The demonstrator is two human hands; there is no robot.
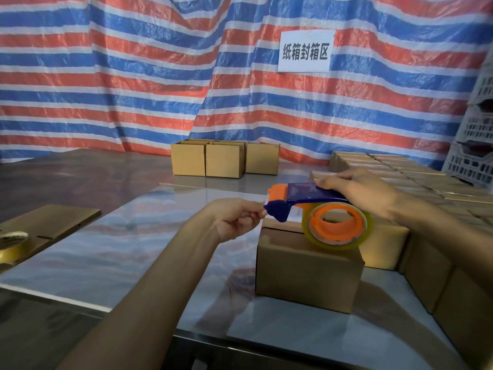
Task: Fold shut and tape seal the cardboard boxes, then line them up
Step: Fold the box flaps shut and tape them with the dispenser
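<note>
On the pale glossy tabletop (133,236), towards its front right, sits a small brown cardboard box (306,273), its top flaps seemingly folded down. Above it the right hand (354,188) carries the blue-and-orange plastic tape dispenser (306,193), grip laid over the blue body, with the clear tape roll (337,225) just over the box top. The left hand (232,220) has its grip pinched at the dispenser's mouth, apparently on the tape end (262,206), which is barely visible. Sealing looks about to begin: the end must be stuck down and the dispenser drawn along the seam. The roll hides that seam, and the right thumb is out of sight.
</note>
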